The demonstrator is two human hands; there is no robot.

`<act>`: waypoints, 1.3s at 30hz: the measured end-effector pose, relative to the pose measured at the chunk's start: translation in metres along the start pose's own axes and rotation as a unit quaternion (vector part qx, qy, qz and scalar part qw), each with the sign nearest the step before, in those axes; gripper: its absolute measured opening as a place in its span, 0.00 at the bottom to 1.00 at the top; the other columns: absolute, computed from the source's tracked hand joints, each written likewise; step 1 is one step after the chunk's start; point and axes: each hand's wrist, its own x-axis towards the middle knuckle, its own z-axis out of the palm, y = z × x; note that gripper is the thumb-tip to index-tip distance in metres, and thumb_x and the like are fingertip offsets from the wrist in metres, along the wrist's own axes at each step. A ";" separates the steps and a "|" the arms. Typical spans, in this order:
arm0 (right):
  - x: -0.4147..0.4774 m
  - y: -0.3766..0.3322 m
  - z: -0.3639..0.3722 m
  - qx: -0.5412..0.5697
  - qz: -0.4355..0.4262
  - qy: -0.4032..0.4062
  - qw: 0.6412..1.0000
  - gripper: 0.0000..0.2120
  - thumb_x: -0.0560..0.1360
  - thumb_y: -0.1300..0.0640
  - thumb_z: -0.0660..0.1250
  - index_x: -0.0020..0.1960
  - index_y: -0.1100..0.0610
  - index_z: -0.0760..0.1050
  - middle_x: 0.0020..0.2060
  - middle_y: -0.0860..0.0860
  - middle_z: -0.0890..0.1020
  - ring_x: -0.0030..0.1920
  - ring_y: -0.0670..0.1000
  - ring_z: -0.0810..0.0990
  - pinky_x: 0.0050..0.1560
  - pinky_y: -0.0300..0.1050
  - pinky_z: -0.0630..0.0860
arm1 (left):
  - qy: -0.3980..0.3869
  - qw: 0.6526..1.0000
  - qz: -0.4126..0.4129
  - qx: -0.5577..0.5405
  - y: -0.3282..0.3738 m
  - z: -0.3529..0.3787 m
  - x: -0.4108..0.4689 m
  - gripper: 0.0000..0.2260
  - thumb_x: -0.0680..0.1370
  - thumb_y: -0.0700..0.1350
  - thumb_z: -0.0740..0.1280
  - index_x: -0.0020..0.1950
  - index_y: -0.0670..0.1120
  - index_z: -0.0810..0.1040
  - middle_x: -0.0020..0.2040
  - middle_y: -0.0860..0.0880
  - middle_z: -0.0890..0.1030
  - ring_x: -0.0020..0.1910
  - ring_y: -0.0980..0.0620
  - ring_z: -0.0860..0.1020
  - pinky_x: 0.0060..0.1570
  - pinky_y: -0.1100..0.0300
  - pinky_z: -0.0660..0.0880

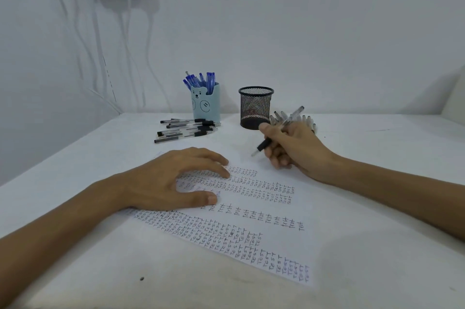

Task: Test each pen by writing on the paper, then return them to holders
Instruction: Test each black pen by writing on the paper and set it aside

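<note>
White table (352, 208), paper (251, 240) (covered in writing), blue holder (206, 105), mesh holder (255, 108), loose pens (187, 130)

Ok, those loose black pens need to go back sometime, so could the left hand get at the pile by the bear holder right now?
Probably yes. The left hand holds nothing and just rests on the paper, and the pile of black pens lies beyond it, with nothing in between.

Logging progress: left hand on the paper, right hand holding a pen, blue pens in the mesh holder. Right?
No. The head view shows the blue pens in the bear holder, not the mesh holder. Correct: left hand on the paper, right hand holding a pen.
</note>
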 end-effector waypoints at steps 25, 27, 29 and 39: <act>-0.016 -0.004 0.004 -0.093 -0.040 -0.085 0.991 0.09 0.77 0.69 0.66 0.39 0.65 0.72 0.27 0.60 0.80 0.27 0.55 0.69 0.26 0.40 0.67 | 0.002 1.000 0.009 -0.005 -0.002 0.001 -0.001 0.20 0.79 0.63 0.70 0.70 0.63 0.77 0.74 0.65 0.71 0.74 0.61 0.70 0.73 0.52 0.70; -0.016 -0.003 0.004 -0.099 -0.041 -0.093 0.990 0.11 0.77 0.69 0.67 0.37 0.61 0.73 0.27 0.59 0.80 0.29 0.56 0.69 0.28 0.42 0.66 | 0.002 1.000 0.010 -0.005 -0.002 0.001 0.000 0.20 0.79 0.63 0.70 0.70 0.63 0.77 0.74 0.65 0.71 0.74 0.61 0.70 0.73 0.51 0.70; -0.016 -0.003 0.003 -0.106 -0.044 -0.098 0.989 0.13 0.76 0.68 0.67 0.36 0.57 0.74 0.28 0.60 0.81 0.30 0.57 0.69 0.29 0.44 0.66 | 0.002 1.000 0.009 -0.007 -0.003 0.001 0.000 0.20 0.79 0.62 0.70 0.70 0.63 0.77 0.74 0.65 0.71 0.74 0.61 0.70 0.73 0.52 0.70; -0.017 -0.005 0.003 -0.106 -0.050 -0.108 0.987 0.12 0.77 0.70 0.67 0.37 0.60 0.73 0.28 0.59 0.81 0.27 0.54 0.69 0.29 0.43 0.66 | 0.001 1.000 0.008 -0.005 -0.002 0.000 0.000 0.20 0.79 0.63 0.70 0.70 0.63 0.77 0.74 0.65 0.71 0.74 0.61 0.70 0.73 0.55 0.70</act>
